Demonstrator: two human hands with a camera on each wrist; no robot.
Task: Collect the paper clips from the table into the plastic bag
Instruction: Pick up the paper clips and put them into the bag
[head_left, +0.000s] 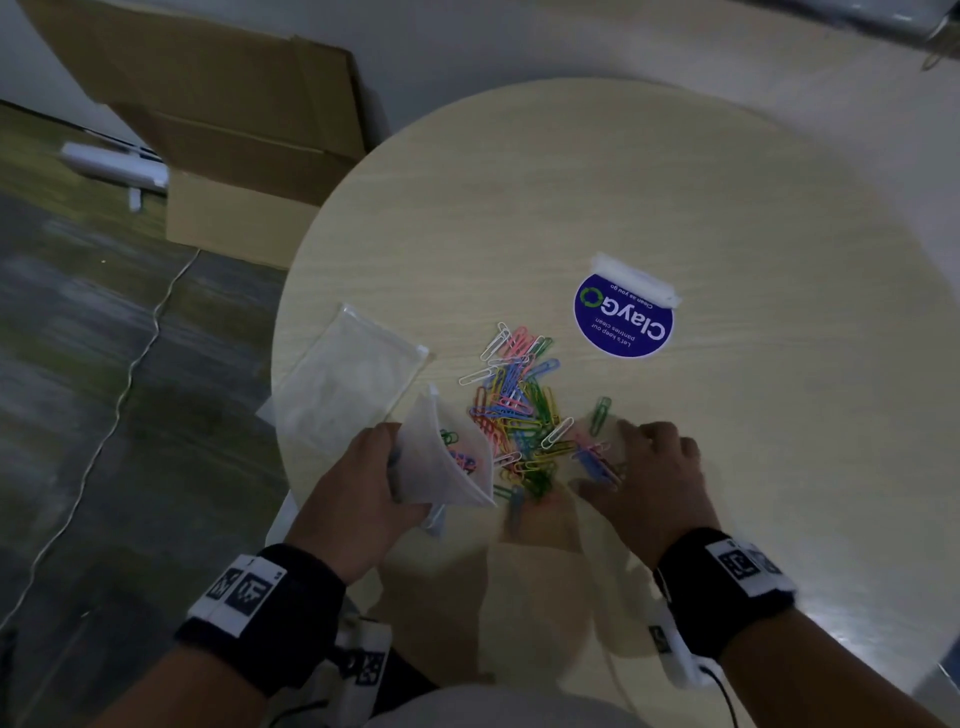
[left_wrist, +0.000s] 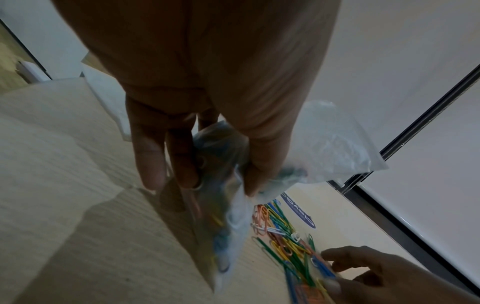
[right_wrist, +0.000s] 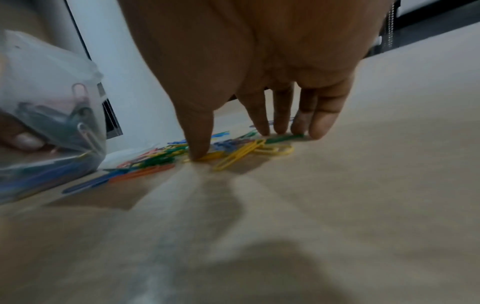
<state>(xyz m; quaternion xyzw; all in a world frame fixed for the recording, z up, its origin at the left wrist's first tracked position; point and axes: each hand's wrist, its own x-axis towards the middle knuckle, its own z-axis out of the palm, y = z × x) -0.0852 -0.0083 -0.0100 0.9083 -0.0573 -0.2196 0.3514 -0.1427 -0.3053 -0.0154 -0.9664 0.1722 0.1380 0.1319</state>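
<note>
left hand (head_left: 358, 480): grips plastic bag (head_left: 447, 460) at pile's edge, mouth toward clips for short transfers | right hand (head_left: 652, 470): fingers spread, tips pressing paper clips (head_left: 519, 405) on table (head_left: 675, 208) to rake a bunch, nothing pinched yet | some clips already bagged

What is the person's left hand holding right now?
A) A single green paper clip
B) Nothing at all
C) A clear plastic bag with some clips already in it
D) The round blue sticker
C: the left hand grips a clear plastic bag with coloured clips showing through it, while the right hand touches the paper clips on the table.
</note>
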